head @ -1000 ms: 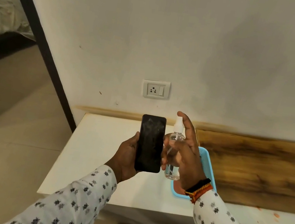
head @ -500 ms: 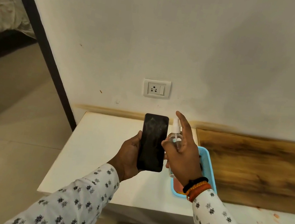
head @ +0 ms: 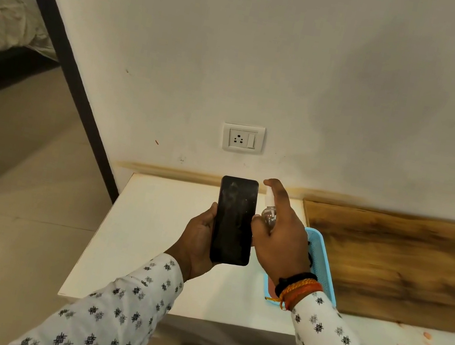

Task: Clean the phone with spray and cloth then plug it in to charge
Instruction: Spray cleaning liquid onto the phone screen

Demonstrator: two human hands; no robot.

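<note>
A black phone (head: pixel 234 220) stands upright above the white table, screen toward me, gripped along its left edge by my left hand (head: pixel 197 238). Just right of it, my right hand (head: pixel 281 241) is wrapped around a small clear spray bottle (head: pixel 269 213) with a white nozzle, the index finger lying over the top of the nozzle. The bottle is mostly hidden by my fingers and sits close to the phone's right edge. No cloth or charger cable can be seen.
A white wall socket with a switch (head: pixel 242 138) sits on the wall above the phone. A light blue basket (head: pixel 319 257) rests on the white table (head: pixel 149 234), partly behind my right wrist. A brown wooden panel (head: pixel 398 261) covers the table's right side. Floor lies to the left.
My right hand has turned over the bottle and closed in on the phone, hiding more of the bottle. The phone has stayed nearly still.
</note>
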